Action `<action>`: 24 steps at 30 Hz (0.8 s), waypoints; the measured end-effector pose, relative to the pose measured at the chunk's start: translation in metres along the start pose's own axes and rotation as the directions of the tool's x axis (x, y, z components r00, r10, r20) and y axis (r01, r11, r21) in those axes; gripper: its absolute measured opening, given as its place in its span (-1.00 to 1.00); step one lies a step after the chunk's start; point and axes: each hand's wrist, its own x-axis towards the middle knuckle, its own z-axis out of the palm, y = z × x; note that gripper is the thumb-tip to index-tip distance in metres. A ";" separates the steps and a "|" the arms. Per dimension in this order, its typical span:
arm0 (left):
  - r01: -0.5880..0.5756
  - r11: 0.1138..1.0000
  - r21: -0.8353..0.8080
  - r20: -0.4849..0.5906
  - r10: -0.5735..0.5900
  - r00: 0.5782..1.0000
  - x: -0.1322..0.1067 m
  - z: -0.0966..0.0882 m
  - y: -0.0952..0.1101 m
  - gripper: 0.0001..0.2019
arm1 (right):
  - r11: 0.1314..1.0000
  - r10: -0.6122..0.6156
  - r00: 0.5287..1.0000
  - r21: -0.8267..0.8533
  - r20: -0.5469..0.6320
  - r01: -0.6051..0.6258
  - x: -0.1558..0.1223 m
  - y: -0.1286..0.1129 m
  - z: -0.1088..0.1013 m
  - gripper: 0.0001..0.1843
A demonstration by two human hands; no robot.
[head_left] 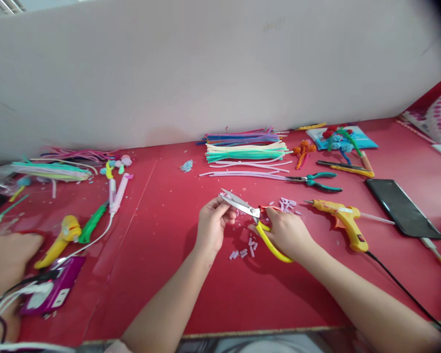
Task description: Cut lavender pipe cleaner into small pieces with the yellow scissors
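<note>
My right hand (pixel 288 230) grips a pair of scissors (pixel 270 242) with yellow and red handles, its blades parted and pointing left. Between the fingertips of my left hand (pixel 213 220) is a small lilac piece of pipe cleaner (pixel 226 195), mostly hidden by the fingers. The scissor blades lie right at that piece. Short lilac cut pieces (pixel 243 253) are scattered on the red table below the blades, and another small heap of cut pieces (pixel 287 203) lies beyond my right hand.
Pipe cleaner bundles (pixel 246 152) lie by the white partition (pixel 220 73). Pliers (pixel 314 181), a yellow glue gun (pixel 340 215) with its cord and a phone (pixel 404 208) are at right. On the left are another person's arm (pixel 3 260), a yellow tool (pixel 61 240) and a purple power strip (pixel 55 287).
</note>
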 end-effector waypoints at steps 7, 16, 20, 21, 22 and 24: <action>-0.015 1.000 -0.014 0.015 0.015 1.000 0.001 -0.001 -0.001 -0.90 | 1.000 -0.004 1.000 -0.027 0.004 0.005 -0.001 0.000 0.002 -0.53; -0.023 1.000 -0.014 0.024 0.023 0.999 0.001 -0.002 -0.001 -0.90 | 0.999 -0.007 1.000 -0.040 0.030 0.008 0.000 -0.002 -0.001 -0.49; -0.018 1.000 -0.019 0.025 0.019 1.000 0.001 -0.002 -0.001 -0.91 | 0.999 0.004 0.999 -0.036 0.044 -0.003 0.000 -0.002 -0.002 -0.48; -0.018 1.000 -0.020 0.025 0.019 1.000 0.001 -0.002 0.000 -0.91 | 0.999 0.005 0.999 -0.033 0.043 -0.004 0.000 -0.002 -0.002 -0.49; -0.017 1.000 -0.020 0.027 0.018 0.999 0.001 -0.001 0.000 -0.91 | 1.000 0.004 0.999 -0.029 0.041 -0.003 0.000 -0.002 -0.001 -0.49; -0.011 1.000 -0.017 0.026 0.011 1.000 0.001 -0.002 0.000 -0.91 | 1.000 0.001 0.999 -0.022 0.038 0.000 0.000 -0.002 -0.001 -0.50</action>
